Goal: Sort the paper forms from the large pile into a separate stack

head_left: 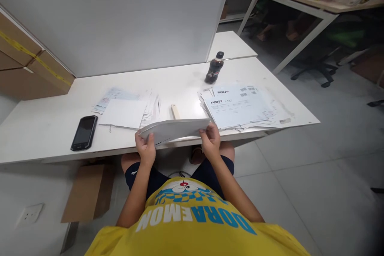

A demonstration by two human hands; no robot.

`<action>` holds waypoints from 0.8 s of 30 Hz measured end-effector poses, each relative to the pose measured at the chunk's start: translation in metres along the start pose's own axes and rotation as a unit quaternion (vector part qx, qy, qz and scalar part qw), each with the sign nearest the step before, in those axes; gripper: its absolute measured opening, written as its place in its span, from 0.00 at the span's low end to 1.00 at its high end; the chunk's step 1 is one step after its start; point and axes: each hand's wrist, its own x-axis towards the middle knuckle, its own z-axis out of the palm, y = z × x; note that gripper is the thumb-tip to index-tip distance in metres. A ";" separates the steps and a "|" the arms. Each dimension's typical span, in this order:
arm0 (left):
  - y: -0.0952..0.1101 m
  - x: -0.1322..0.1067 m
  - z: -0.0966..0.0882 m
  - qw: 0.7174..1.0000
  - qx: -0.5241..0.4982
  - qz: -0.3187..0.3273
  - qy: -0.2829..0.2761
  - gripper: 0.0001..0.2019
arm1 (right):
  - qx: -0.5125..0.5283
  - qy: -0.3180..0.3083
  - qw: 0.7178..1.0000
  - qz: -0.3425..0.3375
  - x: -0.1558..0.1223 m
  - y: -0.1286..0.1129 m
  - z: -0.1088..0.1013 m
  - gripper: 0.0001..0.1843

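Both hands hold a thin stack of white paper sheets (177, 129) upright at the desk's front edge. My left hand (146, 148) pinches its left end, thumb on the near side. My right hand (211, 140) grips the right end the same way. Some small print shows at the sheets' lower left. Just behind them lies a small beige stick-like object (175, 112), partly hidden. To the left is a loose pile of papers (123, 113) with a blank sheet on top. On the right sits another pile of printed sheets (231, 110), headed with large letters.
A dark rugged handheld device (84, 133) lies at the left of the white desk (39, 128). A cola bottle (214, 68) stands behind the right pile. Cardboard boxes (39, 76) rest at the far left, and a grey panel (129, 20) borders the back.
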 end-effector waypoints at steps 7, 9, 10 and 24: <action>-0.004 0.009 0.002 0.993 0.020 -0.013 -0.117 0.24 | -0.022 -0.035 0.999 0.031 0.004 0.015 -0.002 0.12; -0.007 0.003 0.003 0.992 0.021 -0.036 -0.117 0.23 | -0.030 -0.026 0.998 0.040 0.003 0.017 0.000 0.12; -0.007 -0.001 0.004 0.993 0.021 -0.042 -0.111 0.23 | -0.035 -0.018 0.998 0.040 0.002 0.017 0.000 0.12; 0.006 0.025 -0.013 0.978 0.028 0.080 -0.192 0.20 | -0.129 -0.100 0.949 0.270 -0.025 -0.005 -0.076 0.20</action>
